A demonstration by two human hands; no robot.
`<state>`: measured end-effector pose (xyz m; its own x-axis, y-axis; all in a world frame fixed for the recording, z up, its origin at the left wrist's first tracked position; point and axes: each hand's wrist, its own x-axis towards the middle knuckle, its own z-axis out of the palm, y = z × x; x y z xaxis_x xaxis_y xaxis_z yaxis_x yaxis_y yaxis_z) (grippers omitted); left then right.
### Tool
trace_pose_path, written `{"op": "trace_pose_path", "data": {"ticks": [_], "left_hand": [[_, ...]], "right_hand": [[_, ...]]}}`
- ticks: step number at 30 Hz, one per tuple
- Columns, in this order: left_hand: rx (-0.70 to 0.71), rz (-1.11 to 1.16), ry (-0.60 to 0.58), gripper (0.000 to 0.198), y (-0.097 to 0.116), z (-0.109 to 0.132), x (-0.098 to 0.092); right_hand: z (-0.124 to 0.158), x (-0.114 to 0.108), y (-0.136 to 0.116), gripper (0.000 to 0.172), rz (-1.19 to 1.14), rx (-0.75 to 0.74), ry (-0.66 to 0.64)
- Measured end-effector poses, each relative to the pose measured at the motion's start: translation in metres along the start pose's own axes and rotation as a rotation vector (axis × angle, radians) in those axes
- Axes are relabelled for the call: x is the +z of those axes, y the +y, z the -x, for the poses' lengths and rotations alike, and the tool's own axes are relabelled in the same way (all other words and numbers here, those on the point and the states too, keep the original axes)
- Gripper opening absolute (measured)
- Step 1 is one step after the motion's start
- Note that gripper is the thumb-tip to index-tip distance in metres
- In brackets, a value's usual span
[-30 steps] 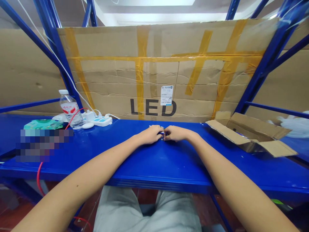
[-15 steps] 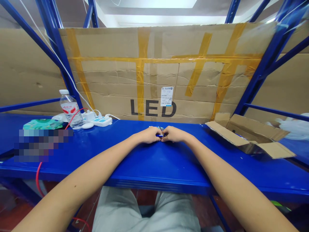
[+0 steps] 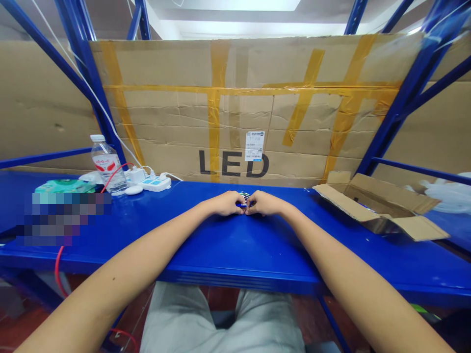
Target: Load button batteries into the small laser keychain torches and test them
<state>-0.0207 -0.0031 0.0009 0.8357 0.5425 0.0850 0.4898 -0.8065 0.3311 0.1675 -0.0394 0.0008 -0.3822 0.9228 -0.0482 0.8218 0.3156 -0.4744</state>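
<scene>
Near the back middle of the blue table [image 3: 243, 250], my left hand [image 3: 228, 203] and my right hand [image 3: 263, 203] meet with their fingertips almost touching. Small thin pieces [image 3: 243, 196], white, dark and blue, show between and just behind the fingers. Both hands have bent fingers pressed around these pieces at the table surface. The pieces are mostly hidden by the hands and too small to name.
At the right lies an open cardboard box [image 3: 379, 201]. A water bottle [image 3: 108, 169], a white power strip [image 3: 156, 184] and a green packet [image 3: 64, 186] stand at the left. A large cardboard sheet [image 3: 176, 117] rises behind the table.
The fingers have shifted slightly, and a little more of the small pieces shows between the hands. Otherwise the hands stay in the same place.
</scene>
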Motion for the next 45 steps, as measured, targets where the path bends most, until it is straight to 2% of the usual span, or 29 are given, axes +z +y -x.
{"op": "trace_pose_path", "data": {"ticks": [4,8,14,18,23,26,29,34,38,45], "left_hand": [[-0.024,-0.009,0.024,0.011,0.000,0.001,-0.006],[-0.097,0.017,0.122,0.024,0.002,0.006,-0.020],[-0.198,-0.236,0.158,0.022,0.013,0.016,-0.028],[-0.241,-0.307,0.070,0.020,0.019,0.019,-0.026],[-0.429,-0.161,-0.181,0.025,0.031,0.022,-0.027],[-0.494,-0.129,-0.231,0.029,0.037,0.024,-0.028],[-0.478,-0.174,-0.204,0.027,0.038,0.023,-0.028],[-0.374,-0.316,-0.017,0.021,0.029,0.020,-0.026],[-0.319,-0.194,-0.027,0.012,0.020,0.018,-0.025],[-0.412,0.205,-0.084,0.008,0.014,0.015,-0.018]], "right_hand": [[0.001,-0.004,0.001,0.019,-0.056,0.012,-0.017],[0.003,-0.010,0.001,0.020,-0.093,0.016,0.052],[0.006,-0.013,-0.001,0.018,-0.020,0.073,0.072],[0.007,-0.012,-0.002,0.015,0.111,0.103,0.093],[0.005,-0.012,-0.001,0.016,0.202,0.103,0.093],[0.005,-0.012,-0.001,0.018,0.227,0.108,0.079],[0.007,-0.012,-0.002,0.018,0.238,0.106,0.067],[0.008,-0.013,-0.004,0.018,0.243,0.112,0.073],[0.006,-0.013,-0.002,0.018,0.254,0.097,0.087],[0.007,-0.013,-0.003,0.017,0.215,0.120,0.080]]}}
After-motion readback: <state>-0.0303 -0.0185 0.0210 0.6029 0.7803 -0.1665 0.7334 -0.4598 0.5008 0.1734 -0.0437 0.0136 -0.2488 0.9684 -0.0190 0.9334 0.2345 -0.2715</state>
